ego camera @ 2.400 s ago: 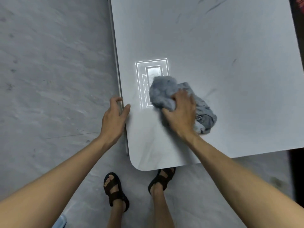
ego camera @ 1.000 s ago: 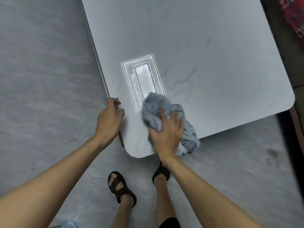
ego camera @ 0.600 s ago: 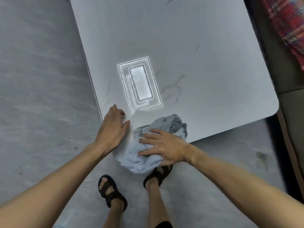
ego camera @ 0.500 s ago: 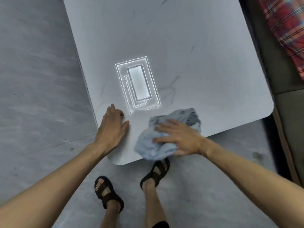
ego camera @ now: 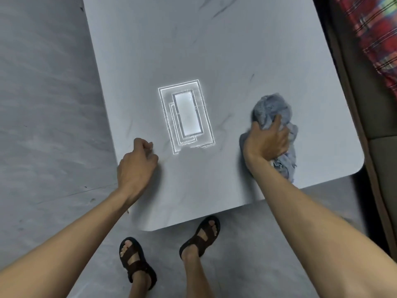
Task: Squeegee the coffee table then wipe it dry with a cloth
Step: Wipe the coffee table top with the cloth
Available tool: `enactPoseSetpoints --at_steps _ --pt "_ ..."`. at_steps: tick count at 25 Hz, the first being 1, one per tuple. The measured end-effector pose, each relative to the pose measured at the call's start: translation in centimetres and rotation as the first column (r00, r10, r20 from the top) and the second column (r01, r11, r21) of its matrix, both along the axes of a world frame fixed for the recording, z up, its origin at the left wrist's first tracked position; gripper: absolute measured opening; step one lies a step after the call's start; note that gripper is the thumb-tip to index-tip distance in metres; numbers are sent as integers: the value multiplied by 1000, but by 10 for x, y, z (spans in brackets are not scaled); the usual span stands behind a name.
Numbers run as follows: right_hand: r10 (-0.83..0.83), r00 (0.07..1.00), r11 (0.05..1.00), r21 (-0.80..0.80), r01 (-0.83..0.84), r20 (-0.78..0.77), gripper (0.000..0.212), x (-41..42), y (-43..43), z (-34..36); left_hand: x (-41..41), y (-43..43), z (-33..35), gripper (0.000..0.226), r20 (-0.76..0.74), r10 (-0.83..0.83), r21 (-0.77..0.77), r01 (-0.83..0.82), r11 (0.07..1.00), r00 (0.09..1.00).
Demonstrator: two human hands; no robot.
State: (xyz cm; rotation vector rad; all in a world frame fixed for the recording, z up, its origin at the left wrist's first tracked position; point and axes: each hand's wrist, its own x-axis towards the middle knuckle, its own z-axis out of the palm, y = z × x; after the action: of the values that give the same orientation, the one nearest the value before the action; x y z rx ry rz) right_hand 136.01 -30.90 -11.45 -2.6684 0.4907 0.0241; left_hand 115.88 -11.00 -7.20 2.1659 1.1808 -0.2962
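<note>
The coffee table [ego camera: 193, 50] has a pale grey marbled top with rounded corners and fills the upper middle of the view. A crumpled grey-blue cloth [ego camera: 277, 112] lies on its near right part. My right hand [ego camera: 266, 140] presses down on the cloth and grips it. My left hand [ego camera: 137, 164] rests on the table near its left edge, fingers curled, holding nothing. A bright rectangular light reflection [ego camera: 187, 117] shines on the top between my hands. No squeegee is in view.
A sofa [ego camera: 365, 117] with a red plaid blanket [ego camera: 373, 35] stands close along the table's right side. Grey tiled floor [ego camera: 47, 104] lies to the left and in front. My sandalled feet [ego camera: 167, 250] stand at the table's near edge.
My right hand has slid the cloth from the table's near left corner across to its near right part. My left hand's fingers have curled in. The view shifted.
</note>
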Motion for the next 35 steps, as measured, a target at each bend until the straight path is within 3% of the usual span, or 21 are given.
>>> enactPoseSetpoints --at_steps 2,3,4,6,8,9,10,12,13,15,17,18,20,22,25,26,28,30,31,33,35 --pt "340 940 940 -5 -340 0 64 -36 45 -5 -1 11 3 22 92 104 14 -106 994 990" --pt "546 838 838 12 -546 -3 63 -63 66 -4 -2 17 4 24 124 148 22 -151 988 981" --pt "738 675 675 30 -738 -2 61 -92 82 -2 -4 22 4 26 152 188 24 -194 981 970" --pt "986 168 168 51 -984 -11 57 -140 93 -3 -8 30 5 28 189 213 18 -220 975 959" --pt "936 -346 -344 53 -938 -58 59 -156 72 -5 -14 32 5 27 168 155 2 -157 988 974" --pt "862 -502 -499 61 -864 -64 61 -149 55 -5 -16 31 2 24 147 99 -13 -99 995 984" --pt "814 -578 -574 64 -816 -62 64 -135 35 -5 -19 29 -2 20 125 29 -27 -26 999 992" --pt "858 -508 -503 75 -861 -75 60 -95 -8 2 -22 23 -10 17 91 -121 -39 125 991 989" --pt "929 -360 -355 68 -932 -80 56 -73 -33 4 -23 21 -14 19 61 -183 -35 185 982 981" --pt "986 154 158 53 -986 -69 47 -35 -84 10 -22 18 -20 28 -31 -260 -36 259 965 965" --pt "689 724 725 10 -689 -19 53 -21 -112 13 -19 17 -21 31 -102 -270 -51 266 963 957" --pt "460 888 888 -23 -460 -4 58 -23 -111 9 -18 17 -20 27 -111 -265 -55 261 964 958" --pt "120 993 989 -82 -120 5 63 -41 -81 4 -18 18 -16 20 -92 -252 -55 248 967 963" --pt "80 996 993 -81 -83 -33 63 -77 -31 7 -21 23 -13 20 -38 -206 -51 204 978 978" --pt "488 870 871 -30 -491 -68 68 -162 36 7 -28 31 -7 22 39 -92 -81 95 992 995" --pt "685 722 724 -23 -690 -95 69 -189 51 6 -29 33 -6 23 64 -70 -71 74 995 996" --pt "977 183 185 8 -983 -110 65 -217 63 2 -29 36 -5 23 90 -57 -18 59 998 994" --pt "916 -392 -388 65 -920 -89 61 -194 53 -1 -26 38 -8 20 107 -99 14 98 995 989" --pt "835 -545 -540 75 -838 -78 62 -171 43 0 -23 38 -10 19 119 -131 24 129 991 984" --pt "818 -566 -565 46 -824 -99 64 -115 12 -2 -14 40 -17 21 143 -200 44 196 980 969" --pt "939 -308 -311 4 -950 -150 61 -50 -26 -1 0 41 -24 24 124 -239 64 232 971 963"
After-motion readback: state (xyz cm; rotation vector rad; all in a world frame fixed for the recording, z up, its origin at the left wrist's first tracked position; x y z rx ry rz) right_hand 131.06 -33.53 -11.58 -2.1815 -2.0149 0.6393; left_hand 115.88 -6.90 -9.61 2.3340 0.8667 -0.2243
